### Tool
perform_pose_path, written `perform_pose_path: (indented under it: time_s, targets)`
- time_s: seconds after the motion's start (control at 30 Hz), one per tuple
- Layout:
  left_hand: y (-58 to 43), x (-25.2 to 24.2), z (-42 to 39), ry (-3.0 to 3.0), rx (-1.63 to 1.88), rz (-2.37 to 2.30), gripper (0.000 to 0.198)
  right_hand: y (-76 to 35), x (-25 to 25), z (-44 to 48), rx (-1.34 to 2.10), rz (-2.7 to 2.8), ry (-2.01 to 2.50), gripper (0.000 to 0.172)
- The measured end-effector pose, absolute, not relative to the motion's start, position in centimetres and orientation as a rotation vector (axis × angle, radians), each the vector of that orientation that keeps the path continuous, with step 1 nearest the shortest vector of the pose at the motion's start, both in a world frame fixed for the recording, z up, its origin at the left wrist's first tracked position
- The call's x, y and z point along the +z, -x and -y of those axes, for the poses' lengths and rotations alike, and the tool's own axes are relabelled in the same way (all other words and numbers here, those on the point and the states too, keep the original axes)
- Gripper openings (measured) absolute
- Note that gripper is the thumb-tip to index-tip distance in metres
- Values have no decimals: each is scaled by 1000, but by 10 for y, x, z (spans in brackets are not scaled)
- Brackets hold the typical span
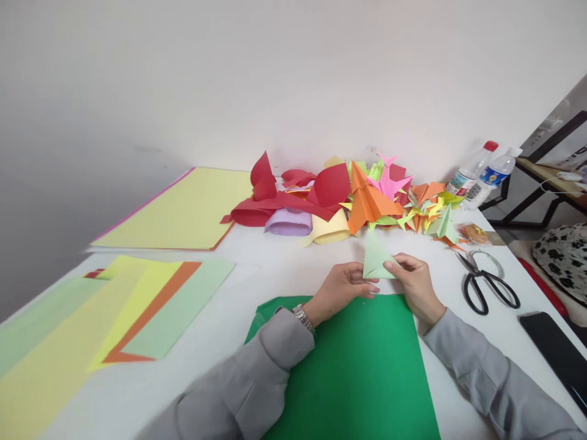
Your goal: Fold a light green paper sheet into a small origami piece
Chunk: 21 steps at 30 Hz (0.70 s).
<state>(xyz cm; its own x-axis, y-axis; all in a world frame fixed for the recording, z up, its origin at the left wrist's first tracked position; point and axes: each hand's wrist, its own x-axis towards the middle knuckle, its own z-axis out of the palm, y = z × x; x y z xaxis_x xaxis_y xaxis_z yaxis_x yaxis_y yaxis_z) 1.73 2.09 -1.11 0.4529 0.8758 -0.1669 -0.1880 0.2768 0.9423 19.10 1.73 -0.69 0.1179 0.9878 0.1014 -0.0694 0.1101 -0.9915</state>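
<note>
A small pale green sheet of paper [376,260], folded to a triangle-like shape, is held up between both hands just beyond the far edge of a big green sheet [362,360]. My left hand [342,286], with a metal watch at its wrist, grips the folded paper's left edge with bent fingers. On the other side, my right hand [415,284] pinches its lower right corner between thumb and fingers. Beyond the hands lies a heap of folded paper, with an orange paper plane [369,201] nearest the held piece.
Black-handled scissors [488,284] and a dark phone [557,354] lie at the right. Two plastic bottles [488,174] stand by the wall. Coloured paper strips [137,305] spread at the left, before a stack of large yellow sheets [174,208]. Red paper shapes [275,205] rest behind.
</note>
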Motion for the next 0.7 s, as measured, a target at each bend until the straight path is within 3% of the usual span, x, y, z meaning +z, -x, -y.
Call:
perform_pose_path:
  time_s: [0.7]
  targets:
    - [-16, -8, -20, -1150, 812, -843, 31, -195, -12, -19, 1208, 1116, 1116, 20]
